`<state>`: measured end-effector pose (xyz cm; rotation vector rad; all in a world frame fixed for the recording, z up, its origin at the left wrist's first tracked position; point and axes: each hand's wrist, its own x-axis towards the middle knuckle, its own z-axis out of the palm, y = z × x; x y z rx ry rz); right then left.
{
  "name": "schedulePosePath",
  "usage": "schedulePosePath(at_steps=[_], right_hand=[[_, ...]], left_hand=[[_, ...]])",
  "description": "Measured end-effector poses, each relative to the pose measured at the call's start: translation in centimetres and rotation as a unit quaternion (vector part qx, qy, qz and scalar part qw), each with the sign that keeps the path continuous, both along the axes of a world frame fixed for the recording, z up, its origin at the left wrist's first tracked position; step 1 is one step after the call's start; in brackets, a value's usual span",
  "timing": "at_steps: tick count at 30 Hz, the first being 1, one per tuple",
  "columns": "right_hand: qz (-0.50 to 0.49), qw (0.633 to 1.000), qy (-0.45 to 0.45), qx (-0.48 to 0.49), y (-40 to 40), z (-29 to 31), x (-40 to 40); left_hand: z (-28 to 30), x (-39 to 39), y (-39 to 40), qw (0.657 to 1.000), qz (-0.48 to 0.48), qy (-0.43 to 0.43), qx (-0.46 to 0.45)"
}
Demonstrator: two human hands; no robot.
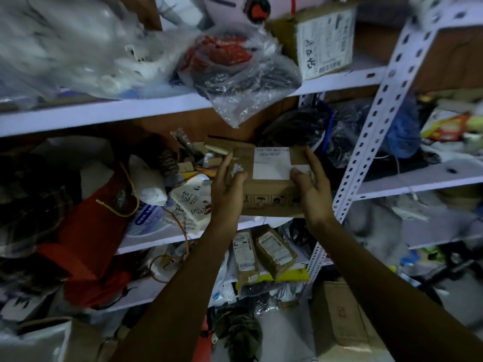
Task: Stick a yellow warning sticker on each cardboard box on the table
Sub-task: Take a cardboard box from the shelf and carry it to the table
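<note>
A small cardboard box with a white shipping label on top and black handling symbols on its front is held in front of the middle shelf. My left hand grips its left end, thumb on top. My right hand grips its right end, thumb pressed on the label. No yellow sticker is in view. Another cardboard box with a large white label sits on the upper shelf at the right.
White metal shelves hold clutter: plastic bags, a red bag, papers and brown labelled packets. A perforated white upright stands right of the box. An open carton sits on the floor.
</note>
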<state>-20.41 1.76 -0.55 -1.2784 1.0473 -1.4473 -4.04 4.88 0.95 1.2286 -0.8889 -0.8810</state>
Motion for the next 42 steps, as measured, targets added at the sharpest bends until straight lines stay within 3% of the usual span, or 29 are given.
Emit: schedulePosePath(at_steps=[9,16,23,26,31,42], right_hand=[[-0.172,0.985,0.02,0.016,5.2,0.1,-1.0],[-0.305,0.951,0.038,0.036,10.9,0.2,-3.9],[-0.431,0.901,0.01,0.043,20.9,0.4,-9.1],[-0.476,0.878,0.003,0.047,25.9,0.3,-11.4],[-0.556,0.828,-0.014,0.07,35.2,-0.4,-15.3],[-0.716,0.693,-0.048,0.076,59.9,-2.9,-21.7]], left_hand=[[-0.3,-0.9,-0.3,0.99,-0.135,-0.027,-0.013],[-1.3,-5.2,0.1,0.96,-0.28,-0.018,-0.014],[-1.5,-13.7,5.6,0.904,-0.425,-0.028,-0.047],[-1.7,-17.6,9.2,0.873,-0.486,-0.022,-0.017],[-2.0,-24.5,17.0,0.844,-0.535,-0.029,-0.012],[-4.1,-38.2,40.2,0.705,-0.708,-0.048,-0.001]])
